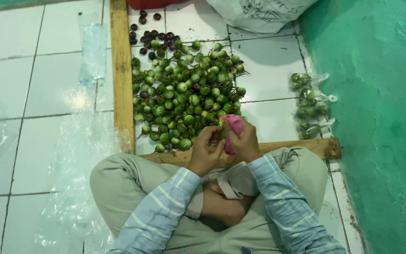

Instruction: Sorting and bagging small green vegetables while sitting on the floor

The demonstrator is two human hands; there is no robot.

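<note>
While the person sits cross-legged on the white tiled floor (43,84), both hands meet just above a near wooden plank (301,146). The right hand (245,141) is closed around a pink cloth (233,126), its fingers wrapped over the fabric. The left hand (206,149) is narrowed to a pinch at the cloth's left edge, where a small green fruit (221,123) shows at the fingertips; whether the left fingers grip the fruit itself or only the cloth cannot be told. A heap of small round green fruits (186,91) lies just beyond the hands, with darker purple ones (149,37) at its far left. Filled clear bags (308,106) rest to the right beside the green wall (381,117); loose plastic sheets (78,155) lie to the left of an upright plank (121,70). Judged from this pose, wiping goes best with the fruit turned slowly inside the cloth, pressure kept light so the skin is not bruised, and the stem end held clear
</note>
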